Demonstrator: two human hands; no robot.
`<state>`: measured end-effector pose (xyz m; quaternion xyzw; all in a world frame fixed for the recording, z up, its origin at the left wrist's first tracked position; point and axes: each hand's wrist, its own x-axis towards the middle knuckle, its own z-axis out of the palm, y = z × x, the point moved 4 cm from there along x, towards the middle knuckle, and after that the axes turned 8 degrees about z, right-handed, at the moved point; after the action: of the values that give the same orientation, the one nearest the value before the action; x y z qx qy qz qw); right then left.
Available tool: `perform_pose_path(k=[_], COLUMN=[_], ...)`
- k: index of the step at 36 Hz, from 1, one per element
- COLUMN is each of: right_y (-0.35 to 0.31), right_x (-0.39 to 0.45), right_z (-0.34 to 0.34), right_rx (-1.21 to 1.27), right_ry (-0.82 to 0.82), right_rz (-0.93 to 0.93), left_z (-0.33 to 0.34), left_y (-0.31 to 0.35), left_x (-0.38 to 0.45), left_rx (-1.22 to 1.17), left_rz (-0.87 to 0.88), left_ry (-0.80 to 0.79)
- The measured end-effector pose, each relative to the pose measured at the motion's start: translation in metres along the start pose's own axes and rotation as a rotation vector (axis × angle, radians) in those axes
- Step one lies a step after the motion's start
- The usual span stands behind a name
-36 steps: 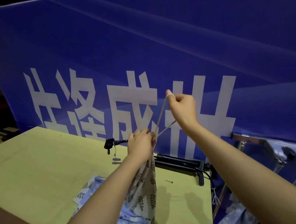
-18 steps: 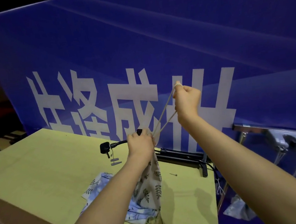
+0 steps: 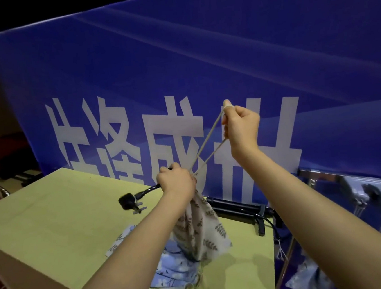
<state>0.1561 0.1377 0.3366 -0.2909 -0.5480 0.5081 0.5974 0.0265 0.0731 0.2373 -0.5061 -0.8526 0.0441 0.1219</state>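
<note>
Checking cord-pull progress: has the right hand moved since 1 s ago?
Yes. The right hand, gripping the drawstring, rose and drifted right against the banner's last white character; its fingertip now reaches that character's top.

A blue banner [image 3: 222, 58] with white characters stands behind the yellow table's [image 3: 51, 217] far edge, dim room.
</note>
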Motion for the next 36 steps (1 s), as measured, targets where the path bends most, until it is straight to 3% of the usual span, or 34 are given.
perform_pose_path(k=[9, 21, 27, 36], right_y=[-0.042, -0.06, -0.063, -0.058], right_x=[-0.001, -0.045, -0.069, -0.089], right_z=[-0.061, -0.201, -0.278, -0.365], right_rx=[0.051, -0.104, -0.162, -0.282], right_ry=[-0.007, -0.042, -0.01, -0.009], right_rz=[-0.061, -0.086, -0.073, -0.026], left_z=[-0.042, -0.041, -0.04, -0.035], left_y=[0.059, 0.189, 0.257, 0.341], left_x=[-0.034, -0.117, -0.155, -0.193], left_rx=[-0.035, -0.008, 0.002, -0.191], left_rz=[-0.017, 0.16, 0.235, 0.381], left_ry=[-0.025, 0.0, -0.095, -0.273])
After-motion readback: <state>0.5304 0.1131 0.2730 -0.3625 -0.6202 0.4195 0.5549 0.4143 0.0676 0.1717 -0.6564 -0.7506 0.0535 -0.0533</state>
